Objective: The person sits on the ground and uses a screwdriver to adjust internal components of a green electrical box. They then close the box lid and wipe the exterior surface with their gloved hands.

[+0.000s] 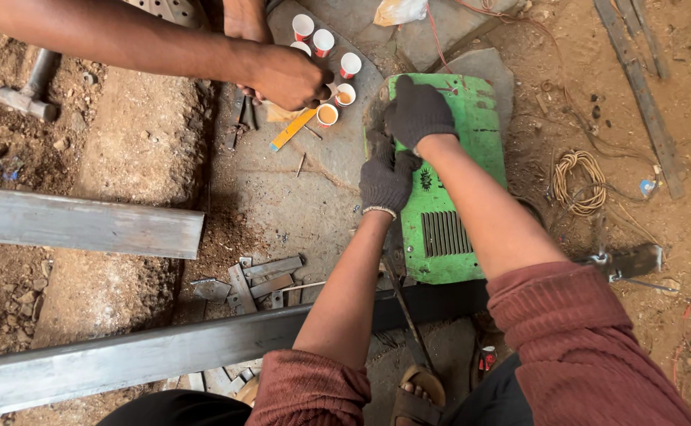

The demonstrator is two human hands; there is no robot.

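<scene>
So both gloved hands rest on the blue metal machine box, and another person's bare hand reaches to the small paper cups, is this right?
Not quite: the metal machine box is green, not blue, as the head view shows. The left gloved hand and right gloved hand rest on it, and another person's bare hand reaches to the small paper cups.

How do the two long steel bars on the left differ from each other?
The upper steel bar ends in view, its cut end showing near the middle ground, and looks wide and pale. The lower steel bar is darker, slopes upward to the right, and passes under the person's left forearm; its far end is hidden. Both are grey, straight, and lie on dirt and stone.
</scene>
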